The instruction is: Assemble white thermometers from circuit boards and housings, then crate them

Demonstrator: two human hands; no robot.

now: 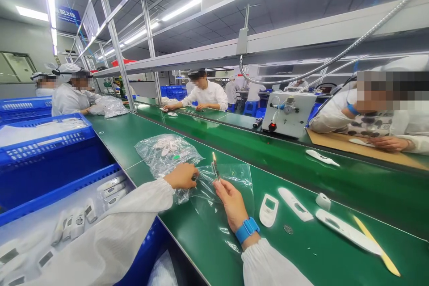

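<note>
Right hand (230,201): fingertips pinched closed on a slim part (215,167), held at the clear bag (239,178).
Left hand (183,176): fingers curled at the left side of the clear bag, apparently closed on its film.
Stage: judged partway; the slim part is in hand, while a windowed cover (268,219) and a long shell (348,232) lie separate, unjoined, right of the clear bag.
Look of the slim part: narrow, near upright, gold-bright at the tip, darker below; from where I stand, I cannot tell whether film covers it.
Blue crate (83,192): left of the clear bag, holding white units (78,223), seemingly assembled.
</note>
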